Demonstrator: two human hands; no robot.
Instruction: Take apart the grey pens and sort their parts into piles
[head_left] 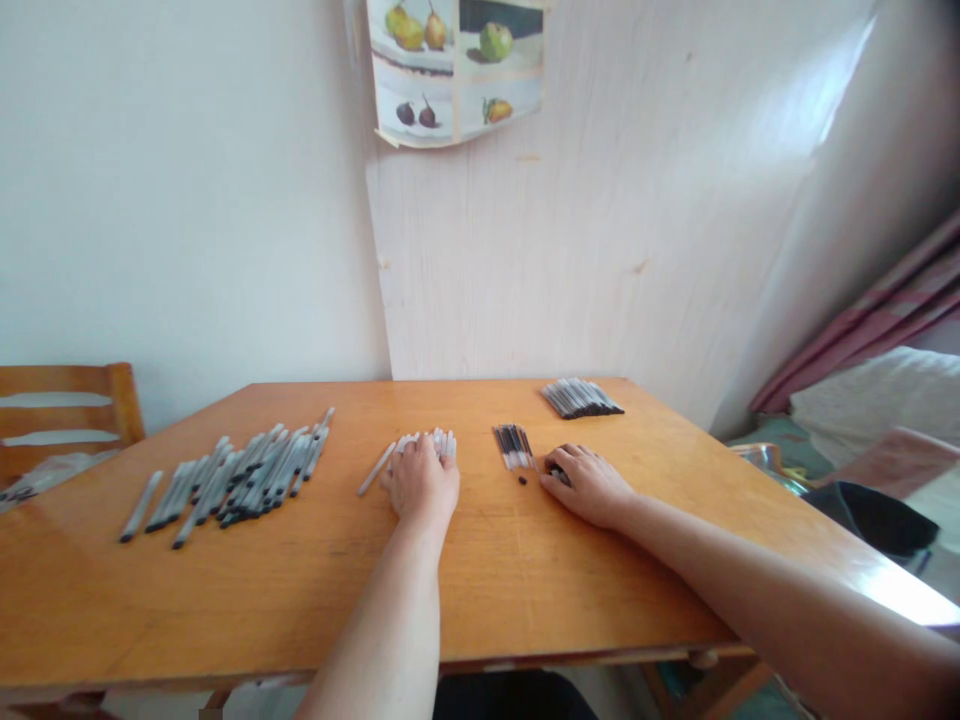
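My left hand lies palm down over a row of white pen barrels, fingers spread across them. One barrel slants out on its left side. My right hand rests on the table, loosely curved over a small heap of black pen caps; much of that heap is hidden beneath it. Between the hands lies a row of thin ink refills with dark ink and pale ends. A single black cap sits just in front of the refills.
A large loose pile of clear pens with black ends covers the left of the wooden table. A neat bundle of pens lies at the back right. A chair stands left; a dark bin-like container is beyond the right edge.
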